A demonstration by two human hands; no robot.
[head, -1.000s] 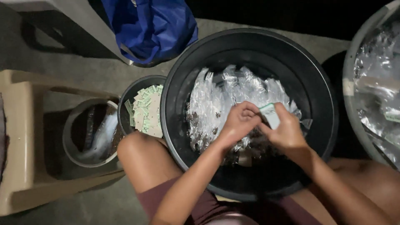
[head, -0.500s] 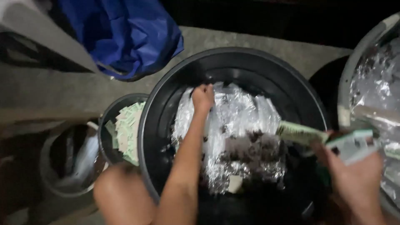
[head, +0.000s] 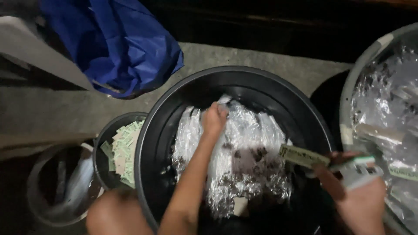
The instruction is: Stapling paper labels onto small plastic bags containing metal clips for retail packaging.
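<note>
we see our left hand (head: 214, 118) reaching deep into the big black tub (head: 165, 130), its fingers curled together on the heap of clear plastic packets (head: 244, 152) at the far side of the pile. the packets are shiny and crinkled, lying in rough rows across the tub's bottom, with dark crumbs scattered over the middle. our right hand (head: 361, 196) sits over the tub's right rim, fingers pinched on a flat green and white paper label (head: 305, 156) and a pale packet (head: 359, 169) behind it; the label juts out to the left over the heap.

half a second ago our left hand was already at the far edge of the heap and it stays there, while our right hand with the label has lifted a little and shifted further over the rim. a second ago both hands were together in the middle of the tub.

left of the tub, touching its wall, stands a small dark bucket (head: 102, 143) holding a stack of green labels (head: 124, 150), and beside that a grey pail (head: 39, 191). a blue bag (head: 117, 48) lies beyond on the concrete floor (head: 56, 113). a grey basin (head: 352, 100) of more packets crowds the right edge. open room remains mostly at the tub's near right, where its dark bottom shows.
</note>
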